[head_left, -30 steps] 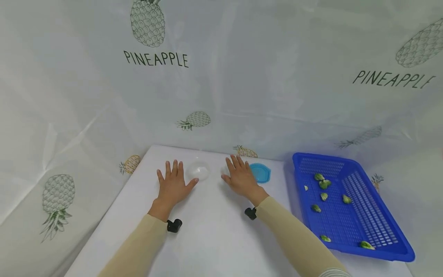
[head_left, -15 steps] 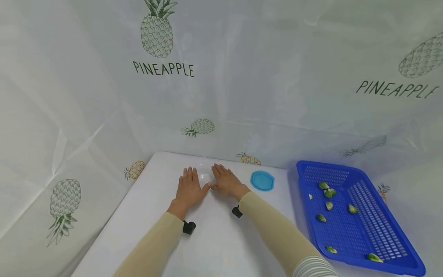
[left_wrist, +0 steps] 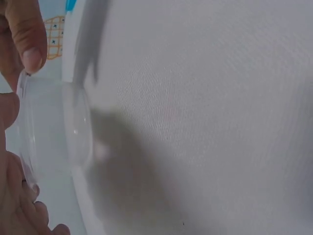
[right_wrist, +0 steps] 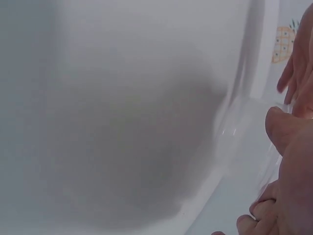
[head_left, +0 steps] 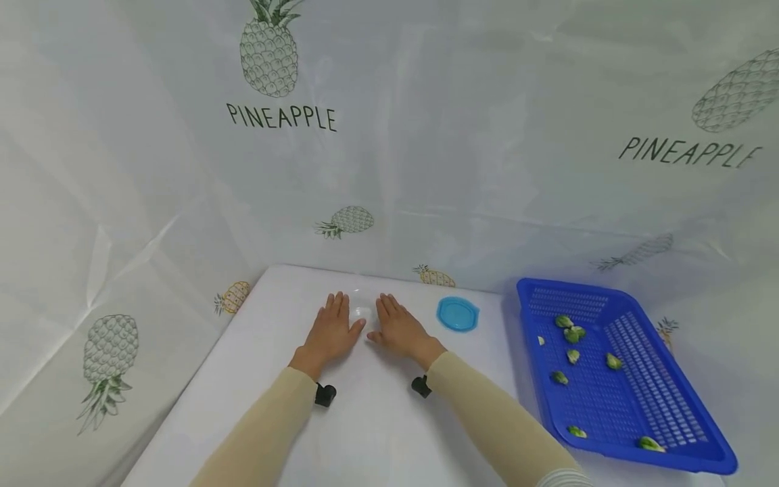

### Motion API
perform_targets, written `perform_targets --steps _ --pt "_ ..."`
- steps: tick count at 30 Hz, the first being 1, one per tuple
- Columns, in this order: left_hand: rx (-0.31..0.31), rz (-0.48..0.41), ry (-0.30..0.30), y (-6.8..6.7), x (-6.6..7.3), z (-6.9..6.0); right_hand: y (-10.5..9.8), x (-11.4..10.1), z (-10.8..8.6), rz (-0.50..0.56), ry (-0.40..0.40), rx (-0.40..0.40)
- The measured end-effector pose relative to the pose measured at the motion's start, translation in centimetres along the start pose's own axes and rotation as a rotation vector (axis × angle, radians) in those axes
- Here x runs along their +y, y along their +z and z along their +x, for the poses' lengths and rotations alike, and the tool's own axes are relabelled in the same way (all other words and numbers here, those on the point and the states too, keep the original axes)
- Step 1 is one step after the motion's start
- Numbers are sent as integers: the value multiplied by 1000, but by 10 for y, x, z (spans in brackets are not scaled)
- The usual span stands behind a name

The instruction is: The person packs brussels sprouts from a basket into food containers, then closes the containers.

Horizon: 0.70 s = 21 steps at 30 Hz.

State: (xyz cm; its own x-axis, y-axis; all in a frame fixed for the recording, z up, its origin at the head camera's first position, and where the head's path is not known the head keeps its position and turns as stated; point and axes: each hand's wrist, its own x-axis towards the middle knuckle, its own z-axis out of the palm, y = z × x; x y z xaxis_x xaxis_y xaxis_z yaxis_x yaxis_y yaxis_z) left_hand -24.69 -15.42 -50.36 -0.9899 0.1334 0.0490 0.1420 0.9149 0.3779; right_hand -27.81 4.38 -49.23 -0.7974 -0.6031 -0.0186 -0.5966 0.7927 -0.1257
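A clear plastic bowl stands near the far edge of the white table, between my two hands. On its left side lies my left hand, fingers straight and pointing away. Its thumb is at the rim in the left wrist view. My right hand flanks the other side with straight fingers, its thumb near the rim in the right wrist view. Both hands appear to touch the clear bowl. Parts of its rim are hidden behind fingers.
A blue octagonal lid-like piece lies to the right of my hands. Further right stands a blue plastic basket with several halved Brussels sprouts. A white sheet printed with pineapples hangs behind the table.
Both hands have come inward from either side to the clear bowl. Over the last half second they have spread slightly, with the thumbs parting. The bowl and basket look unmoved.
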Motion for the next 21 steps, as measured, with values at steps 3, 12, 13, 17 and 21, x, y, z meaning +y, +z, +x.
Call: perform_targets --steps 3,12,13,17,21 --pt "-45 4 36 1 5 -2 4 0 -16 0 19 25" --pt "-131 47 164 10 27 -16 19 5 -73 -13 7 164" --pt "-139 53 176 11 30 -18 20 5 -80 -22 4 175" --pt "-147 68 220 16 41 -28 24 5 -104 -24 10 200" --pt "-139 95 266 24 51 -38 30 6 -128 -13 18 235"
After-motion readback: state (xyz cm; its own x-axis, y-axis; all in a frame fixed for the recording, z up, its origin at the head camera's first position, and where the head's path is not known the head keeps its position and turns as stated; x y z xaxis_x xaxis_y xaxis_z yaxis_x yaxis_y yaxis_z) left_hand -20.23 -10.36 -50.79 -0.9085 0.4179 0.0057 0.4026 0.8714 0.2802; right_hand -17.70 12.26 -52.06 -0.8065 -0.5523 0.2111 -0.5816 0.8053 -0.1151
